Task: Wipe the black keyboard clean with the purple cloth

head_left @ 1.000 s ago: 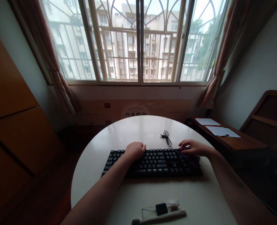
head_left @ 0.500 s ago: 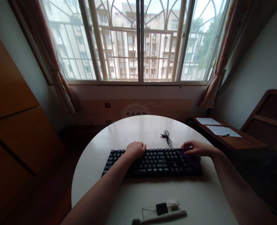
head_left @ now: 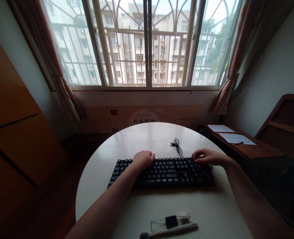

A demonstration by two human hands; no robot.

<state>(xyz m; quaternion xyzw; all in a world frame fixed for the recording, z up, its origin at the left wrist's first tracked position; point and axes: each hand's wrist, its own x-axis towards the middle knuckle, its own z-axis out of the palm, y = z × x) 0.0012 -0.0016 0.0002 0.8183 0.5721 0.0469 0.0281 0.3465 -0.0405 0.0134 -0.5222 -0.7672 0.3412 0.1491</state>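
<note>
Keyboard (head_left: 168, 176) lying flat across the white table (head_left: 147, 205), its far edge under a curled left hand (head_left: 144, 160), likely to steady it; cannot tell whether actually gripping, with fingertips hidden. At the right end, purple cloth (head_left: 205, 170) pinched in the right hand (head_left: 204, 156), seemingly for contact with the keys. Coiled cable (head_left: 177, 145) beyond, brush (head_left: 173, 229) and wire tool (head_left: 171, 222) nearer the body, apparently kept out of the way.

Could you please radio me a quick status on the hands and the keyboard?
Left hand on keyboard. Right hand holding purple cloth at keyboard's right end. Cable behind, brush in front.
</note>
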